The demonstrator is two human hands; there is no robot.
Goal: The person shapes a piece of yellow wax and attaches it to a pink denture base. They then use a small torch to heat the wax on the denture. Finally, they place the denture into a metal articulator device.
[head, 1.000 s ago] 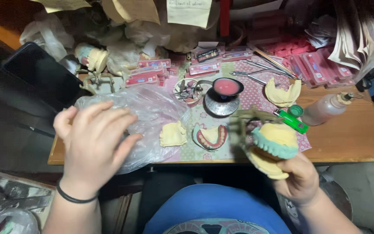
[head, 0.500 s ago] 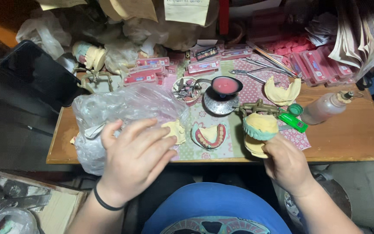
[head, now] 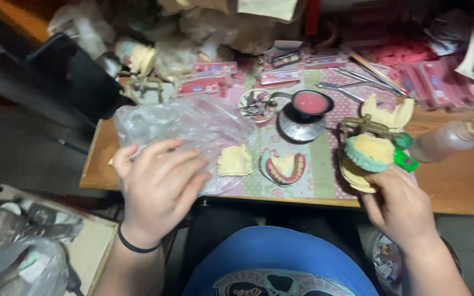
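My left hand (head: 157, 186) lies flat with fingers spread on a crumpled clear plastic bag (head: 187, 126) at the table's front left. My right hand (head: 399, 205) grips the base of a dental articulator (head: 370, 148) holding yellow plaster casts with a teal rim, at the front right edge. Between the hands lie a loose yellow plaster cast (head: 235, 160) and a wax denture with pink gums and teeth (head: 283, 168) on a patterned mat (head: 316, 170).
A small pan of pink wax (head: 309, 103) sits on a round burner behind the denture. Metal instruments (head: 357, 82), pink boxes (head: 209, 82), a squeeze bottle (head: 448, 141) and another plaster cast (head: 388, 112) crowd the wooden table (head: 467, 186). A black tray (head: 69, 77) stands far left.
My left hand slid right and down across the plastic bag. My right hand brought the articulator up from below the edge and set it on the table by the mat.
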